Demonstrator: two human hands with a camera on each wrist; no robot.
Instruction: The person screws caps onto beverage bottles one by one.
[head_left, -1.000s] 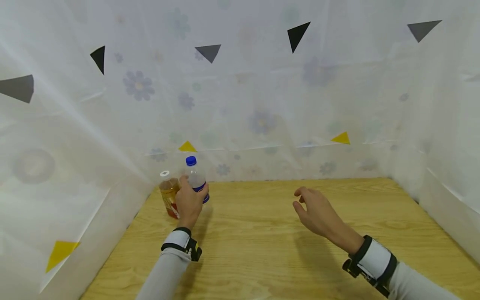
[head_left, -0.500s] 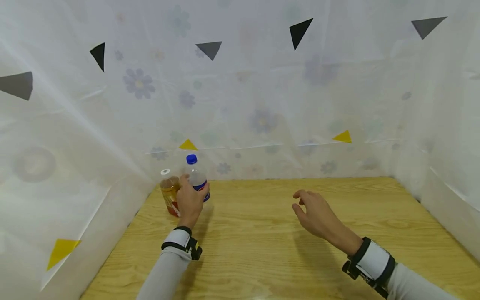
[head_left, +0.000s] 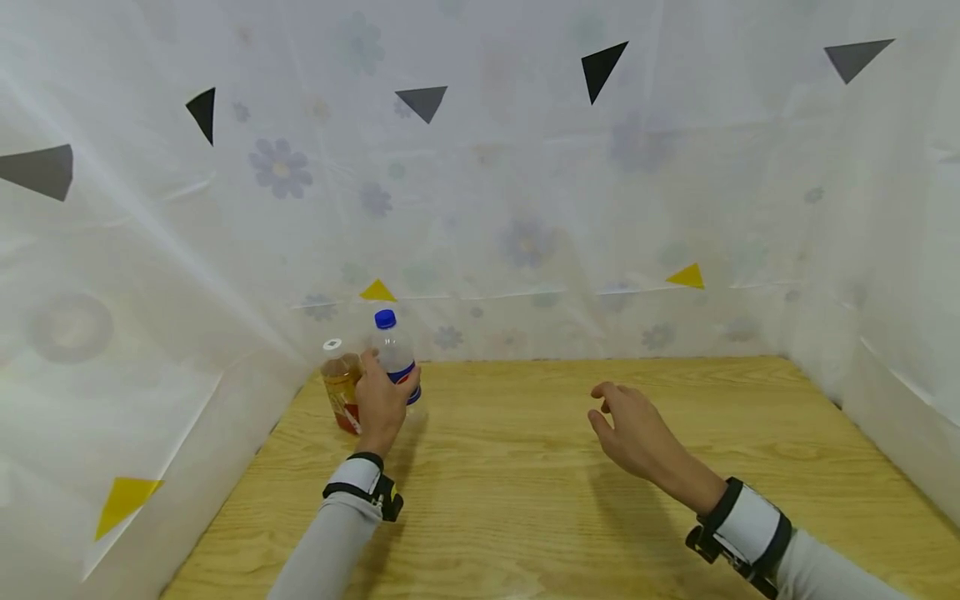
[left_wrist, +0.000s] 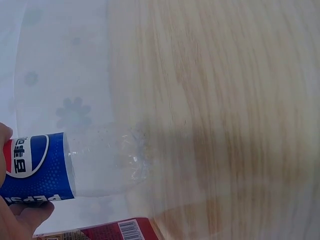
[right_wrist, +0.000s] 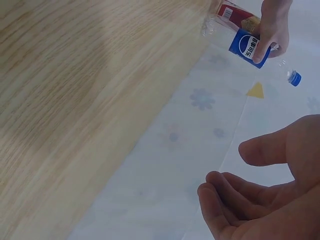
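Observation:
My left hand (head_left: 381,407) grips a clear Pepsi bottle (left_wrist: 37,167) round its blue label; the bottle stands upright at the table's back left and its blue cap (head_left: 385,318) shows above the fingers. Just left of it is a bottle of amber drink (head_left: 341,387) with a white cap and a red lower label, partly covered by the hand. In the left wrist view only its red label edge (left_wrist: 131,231) shows. Held over the right half of the table, my right hand (head_left: 637,433) has loosely bent fingers, thumb apart, and nothing between them.
The wooden table (head_left: 510,500) is walled in by pale flower-print sheeting (head_left: 480,183) at the back and both sides. Black, grey and yellow triangles, such as a yellow one (head_left: 686,276), are stuck on the sheeting.

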